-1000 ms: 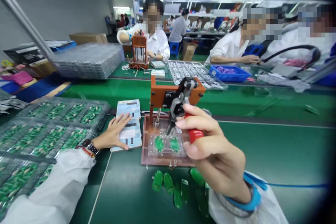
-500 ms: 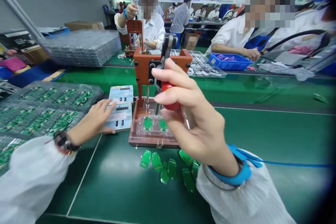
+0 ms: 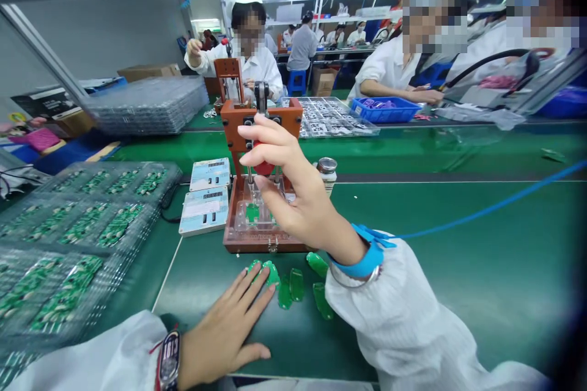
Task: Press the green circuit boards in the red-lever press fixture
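In the head view, my right hand (image 3: 300, 195) is closed around the red knob (image 3: 265, 167) of a lever on the orange-brown press fixture (image 3: 233, 220). The fingers curl over the knob and hide part of the lever. A green circuit board (image 3: 252, 214) sits in the fixture's clear base plate; my hand covers what lies to its right. My left hand (image 3: 220, 324) is flat with fingers spread, its fingertips touching small green boards (image 3: 271, 274) on the table before the fixture. More loose green boards (image 3: 297, 285) lie to the right of those fingertips.
Two pale-blue display boxes (image 3: 205, 209) stand left of the fixture. Clear trays of boards (image 3: 123, 220) fill the left side. A metal-capped bottle (image 3: 327, 168) stands behind my right hand. A blue cord (image 3: 481, 214) runs right from my wristband. Co-workers sit across the bench.
My left hand has moved from the display boxes down and right to the loose green boards. My right hand stays at the red knob. The camera view has shifted.
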The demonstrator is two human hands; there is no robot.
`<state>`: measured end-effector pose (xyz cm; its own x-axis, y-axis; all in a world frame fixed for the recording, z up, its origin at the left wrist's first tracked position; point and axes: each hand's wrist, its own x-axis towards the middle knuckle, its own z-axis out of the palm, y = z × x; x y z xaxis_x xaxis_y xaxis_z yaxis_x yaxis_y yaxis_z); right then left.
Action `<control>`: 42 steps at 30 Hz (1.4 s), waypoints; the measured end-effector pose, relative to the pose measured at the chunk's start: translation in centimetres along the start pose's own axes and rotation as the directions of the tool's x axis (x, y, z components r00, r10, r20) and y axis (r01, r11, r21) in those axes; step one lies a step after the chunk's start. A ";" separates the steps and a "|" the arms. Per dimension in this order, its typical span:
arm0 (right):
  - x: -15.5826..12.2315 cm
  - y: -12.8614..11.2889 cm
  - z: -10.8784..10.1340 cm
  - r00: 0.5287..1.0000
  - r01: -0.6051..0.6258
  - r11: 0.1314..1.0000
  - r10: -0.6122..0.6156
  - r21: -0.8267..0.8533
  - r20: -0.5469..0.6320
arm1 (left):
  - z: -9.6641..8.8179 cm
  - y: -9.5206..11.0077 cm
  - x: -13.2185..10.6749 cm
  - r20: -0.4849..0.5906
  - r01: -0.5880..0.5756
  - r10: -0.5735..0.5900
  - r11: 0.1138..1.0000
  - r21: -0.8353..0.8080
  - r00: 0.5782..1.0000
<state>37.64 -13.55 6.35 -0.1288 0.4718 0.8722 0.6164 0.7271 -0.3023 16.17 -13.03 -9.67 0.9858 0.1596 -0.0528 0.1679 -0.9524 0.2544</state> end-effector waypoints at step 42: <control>-0.2 -0.2 1.3 0.995 0.018 1.000 -0.017 0.006 -0.095 | 5.4 4.1 1.3 -0.543 0.612 -0.483 0.787 0.074 0.687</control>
<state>36.59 -13.11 5.78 -0.0647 0.4094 0.9100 0.6091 0.7386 -0.2890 18.07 -18.13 -13.90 0.6011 0.7109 0.3652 0.7351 -0.6710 0.0962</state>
